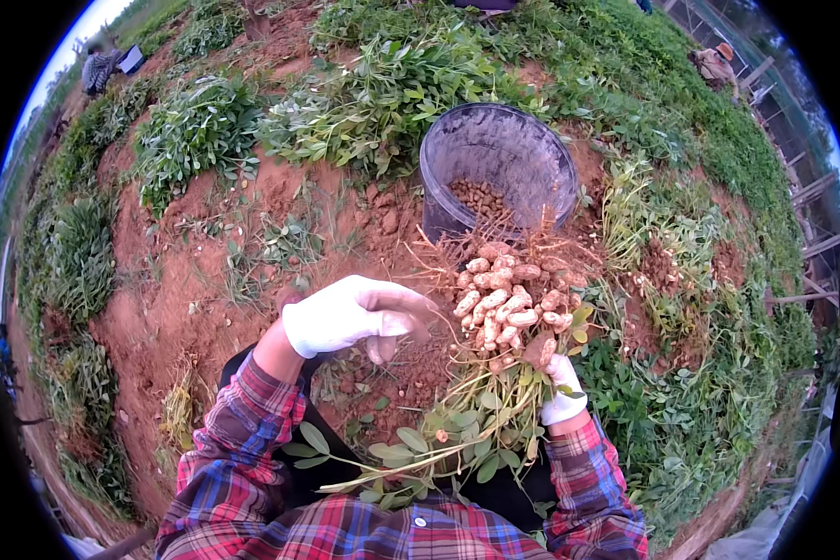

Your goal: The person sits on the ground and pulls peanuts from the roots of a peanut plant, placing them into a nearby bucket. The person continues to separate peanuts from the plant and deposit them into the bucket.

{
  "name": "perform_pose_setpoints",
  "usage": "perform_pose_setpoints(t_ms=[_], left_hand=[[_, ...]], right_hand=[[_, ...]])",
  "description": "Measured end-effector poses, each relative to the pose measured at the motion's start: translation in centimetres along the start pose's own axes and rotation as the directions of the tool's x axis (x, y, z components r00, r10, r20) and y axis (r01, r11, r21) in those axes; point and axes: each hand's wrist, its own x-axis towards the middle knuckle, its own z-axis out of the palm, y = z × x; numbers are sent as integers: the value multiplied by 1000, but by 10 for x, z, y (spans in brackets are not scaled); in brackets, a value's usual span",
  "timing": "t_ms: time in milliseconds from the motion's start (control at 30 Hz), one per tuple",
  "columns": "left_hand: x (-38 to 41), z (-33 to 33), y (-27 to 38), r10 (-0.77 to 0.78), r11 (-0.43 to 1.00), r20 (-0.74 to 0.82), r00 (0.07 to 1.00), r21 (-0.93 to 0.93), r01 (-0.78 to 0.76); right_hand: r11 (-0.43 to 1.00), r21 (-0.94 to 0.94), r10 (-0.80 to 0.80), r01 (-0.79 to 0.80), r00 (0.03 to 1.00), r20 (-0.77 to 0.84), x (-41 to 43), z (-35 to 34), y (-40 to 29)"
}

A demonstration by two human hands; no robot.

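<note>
My right hand [564,392], in a white work glove, grips a bunch of uprooted peanut plants by the stems [483,402]. Clustered pods [504,301] and thin roots point away from me, close to the near rim of a black plastic bucket [430,157]. More loose peanuts [477,197] lie at the bottom of the bucket, which leans toward me. Left of the cluster is my left hand [357,315], also gloved, its blurred fingers bent and spread with nothing visible between them. Leafy stems hang down across my lap.
Piles of pulled plants [189,133] lie on the reddish soil [161,294] ahead and to the left. Peanut plants with exposed roots [661,269] are on the right. One person [101,68] is far left, another [715,64] far right near a wooden fence [815,187].
</note>
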Motion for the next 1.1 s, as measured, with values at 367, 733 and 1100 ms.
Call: perform_pose_setpoints(t_ms=[367,733,1100], left_hand=[[108,-24,118,651,629,-511,561,777,-20],[27,32,-62,-16,751,-176,984,648,128],[46,48,-79,-81,989,40,996,127,75]], right_hand=[[996,-75,47,-49,998,-33,6,17,-1],[995,-1,-97,97,994,-45,0,40,-14],[997,-58,-40,49,987,154,23,55,23]])
